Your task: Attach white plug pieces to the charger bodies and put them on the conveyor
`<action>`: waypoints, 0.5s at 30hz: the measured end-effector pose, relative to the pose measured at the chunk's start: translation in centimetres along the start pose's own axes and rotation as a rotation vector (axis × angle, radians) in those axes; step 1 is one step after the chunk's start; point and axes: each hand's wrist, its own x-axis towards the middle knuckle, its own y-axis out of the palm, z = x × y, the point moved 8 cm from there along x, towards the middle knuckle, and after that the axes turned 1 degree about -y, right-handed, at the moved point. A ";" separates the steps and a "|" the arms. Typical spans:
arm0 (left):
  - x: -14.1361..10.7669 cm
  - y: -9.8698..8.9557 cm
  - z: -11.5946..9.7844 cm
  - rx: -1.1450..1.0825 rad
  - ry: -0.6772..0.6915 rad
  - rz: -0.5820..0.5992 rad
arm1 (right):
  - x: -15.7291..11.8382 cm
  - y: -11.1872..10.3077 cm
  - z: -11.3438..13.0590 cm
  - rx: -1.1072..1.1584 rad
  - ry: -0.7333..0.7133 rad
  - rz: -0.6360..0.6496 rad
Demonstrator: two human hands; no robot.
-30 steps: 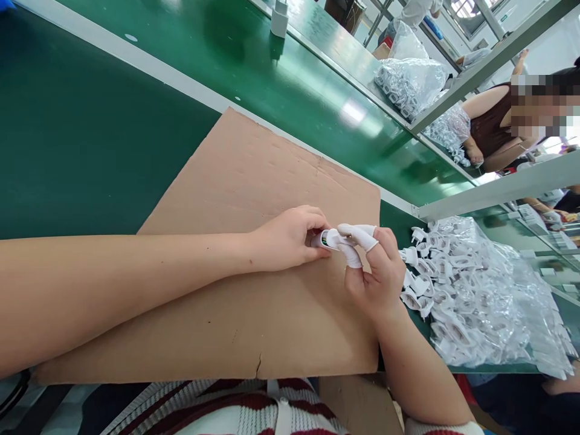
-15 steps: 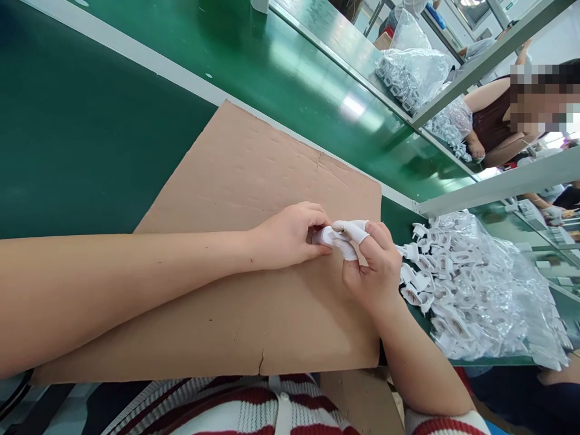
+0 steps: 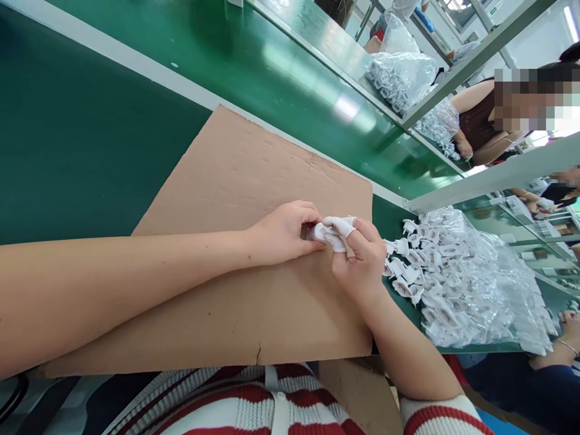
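Over a flat sheet of brown cardboard [image 3: 272, 302], my two hands meet at a small white plastic part [image 3: 313, 232]. My left hand [image 3: 287, 232] is closed, pinching the part between thumb and fingers and covering much of it. White coverings sit on the thumb and fingertips of my right hand [image 3: 360, 254], which is closed against the part's right side. White on white makes the part's exact shape hard to make out. Just right of my right hand lie several loose white plastic pieces [image 3: 408, 272], spilling from a clear bag.
A clear plastic bag [image 3: 489, 284] full of white pieces lies on the green table [image 3: 81, 139] at right. A pale metal frame [image 3: 480, 172] crosses the upper right. Behind it, a co-worker [image 3: 475, 115] sits by more bags [image 3: 399, 75]. Another person's hand [image 3: 568, 329] shows at the right edge.
The view has shifted slightly, so most things sit a little further left. My hands stay together on the white part, with the right fingers closer in to it.
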 end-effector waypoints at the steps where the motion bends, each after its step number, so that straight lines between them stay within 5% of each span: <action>1: 0.0 0.0 0.0 0.006 0.002 -0.002 | -0.1 0.1 0.0 0.000 0.008 0.002; 9: -0.1 0.4 0.2 0.172 0.022 -0.034 | -0.2 0.9 -0.6 0.012 0.114 0.115; 15: 0.8 0.4 -0.3 0.274 -0.021 0.018 | -0.8 0.8 -2.3 0.242 0.264 0.123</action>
